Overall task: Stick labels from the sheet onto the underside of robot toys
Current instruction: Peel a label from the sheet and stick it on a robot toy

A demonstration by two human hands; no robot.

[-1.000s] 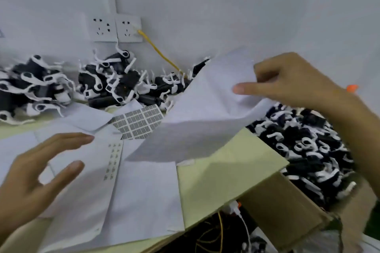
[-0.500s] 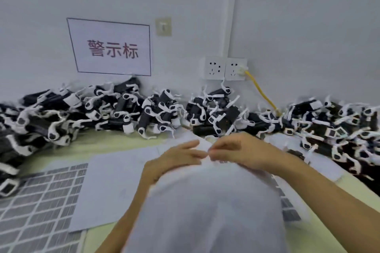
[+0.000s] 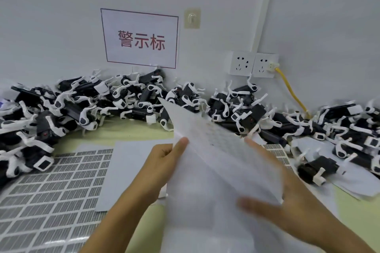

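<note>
The white sheet [image 3: 207, 170] is thin and half transparent, with a faint grid of small labels showing through. It stands tilted between both hands. The left hand [image 3: 164, 162] pinches its left edge with the thumb on top. The right hand [image 3: 287, 197] is spread flat, fingers straight, against its right side. Half a second ago both hands pinched together at its top; now they are apart. Beyond the fingertips lie robot toys [image 3: 144, 98] in a pile.

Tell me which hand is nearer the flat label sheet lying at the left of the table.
Left. The left hand hovers just right of the flat label sheet, gripping the raised sheet; the right hand is farther right, behind that sheet.
</note>
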